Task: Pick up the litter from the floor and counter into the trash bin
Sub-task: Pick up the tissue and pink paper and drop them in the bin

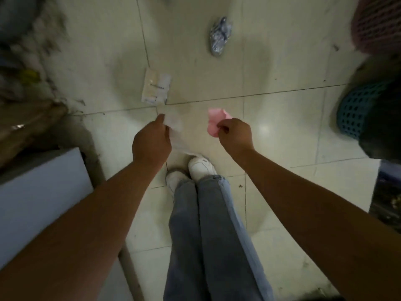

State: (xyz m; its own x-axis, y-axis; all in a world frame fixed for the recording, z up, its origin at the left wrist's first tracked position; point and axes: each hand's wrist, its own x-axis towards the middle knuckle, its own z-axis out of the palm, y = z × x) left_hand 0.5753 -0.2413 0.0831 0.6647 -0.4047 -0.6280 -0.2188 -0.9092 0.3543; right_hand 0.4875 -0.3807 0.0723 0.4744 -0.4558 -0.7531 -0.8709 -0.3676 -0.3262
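Note:
My left hand (152, 142) is closed on a thin clear plastic wrapper (176, 131) that hangs down over the tiled floor. In my right hand (235, 135) sits a crumpled pink paper (214, 122), pinched between the fingers. Both hands hover above the floor in front of my feet. On the tiles beyond them lies a flat white packet (156, 88). Farther off rests a crumpled silver-grey plastic bag (219, 36). At the right edge stands a teal mesh bin (358, 111) lined with a dark bag.
A white counter or cabinet (39, 192) fills the left side, with dark clutter and debris (28, 79) behind it. A pink mesh basket (377, 25) shows at the top right. My jeans and white shoes (200, 166) stand below the hands.

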